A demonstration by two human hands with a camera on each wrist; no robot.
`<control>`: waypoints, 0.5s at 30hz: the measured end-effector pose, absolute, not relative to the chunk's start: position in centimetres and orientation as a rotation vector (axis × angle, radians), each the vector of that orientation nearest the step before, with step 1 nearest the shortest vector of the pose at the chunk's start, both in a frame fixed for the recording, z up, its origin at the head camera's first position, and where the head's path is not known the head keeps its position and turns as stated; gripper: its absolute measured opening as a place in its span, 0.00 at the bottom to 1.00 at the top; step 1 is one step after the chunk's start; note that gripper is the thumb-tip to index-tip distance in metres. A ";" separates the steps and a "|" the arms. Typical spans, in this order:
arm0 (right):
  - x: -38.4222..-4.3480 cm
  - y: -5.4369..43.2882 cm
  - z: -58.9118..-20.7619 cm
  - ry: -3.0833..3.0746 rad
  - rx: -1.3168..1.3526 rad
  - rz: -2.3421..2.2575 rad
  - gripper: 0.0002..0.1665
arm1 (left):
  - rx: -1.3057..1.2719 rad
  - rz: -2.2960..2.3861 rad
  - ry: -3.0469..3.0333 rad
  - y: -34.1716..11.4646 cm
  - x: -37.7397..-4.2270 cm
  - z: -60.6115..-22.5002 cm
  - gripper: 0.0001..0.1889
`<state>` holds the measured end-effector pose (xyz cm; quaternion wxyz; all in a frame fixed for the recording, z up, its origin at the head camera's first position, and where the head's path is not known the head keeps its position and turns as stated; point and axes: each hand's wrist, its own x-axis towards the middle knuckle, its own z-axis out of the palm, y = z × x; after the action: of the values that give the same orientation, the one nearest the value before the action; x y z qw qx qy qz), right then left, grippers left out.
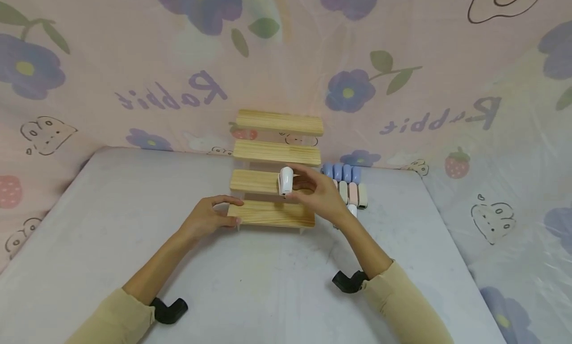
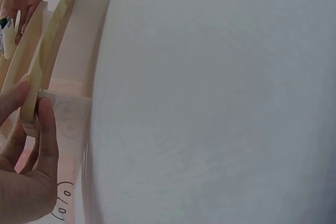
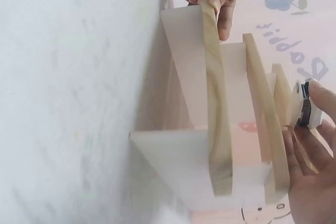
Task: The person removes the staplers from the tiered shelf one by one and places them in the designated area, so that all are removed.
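A four-tier stepped rack has pale wooden boards on whitish side supports. My left hand (image 1: 210, 217) grips the left end of its lowest board (image 1: 272, 215), thumb on one face and fingers on the other, as the left wrist view shows. My right hand (image 1: 322, 197) pinches a small white stapler (image 1: 286, 180) between thumb and fingers, in front of the second board from the bottom (image 1: 253, 181). In the right wrist view a dark metal part shows along the stapler (image 3: 298, 109). The stapler appears held off the board; contact with it cannot be told.
Right of the rack stands a row of blue staplers (image 1: 346, 173), with cream and pink ones (image 1: 353, 192) before them. A white one (image 1: 352, 210) is partly behind my right wrist. A patterned curtain (image 1: 286, 61) hangs behind the white table (image 1: 250, 284).
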<state>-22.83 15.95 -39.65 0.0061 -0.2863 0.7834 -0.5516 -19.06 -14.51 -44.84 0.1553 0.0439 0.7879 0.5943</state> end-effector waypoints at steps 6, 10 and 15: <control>-21.3 16.7 -37.8 2.468 -0.872 -1.720 0.38 | 0.127 1.695 2.250 -14.6 -19.0 -44.8 0.26; -21.0 17.5 -37.5 2.496 -0.876 -1.699 0.38 | 0.137 1.713 2.228 -14.6 -18.9 -44.6 0.27; -20.6 18.3 -37.4 2.513 -0.882 -1.703 0.38 | 0.142 1.722 2.220 -14.6 -18.8 -44.4 0.27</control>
<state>-20.63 18.26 -37.40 -0.0095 -0.2789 0.7949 -0.5387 -18.78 -14.59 -44.39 0.1633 0.0499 0.7785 0.6040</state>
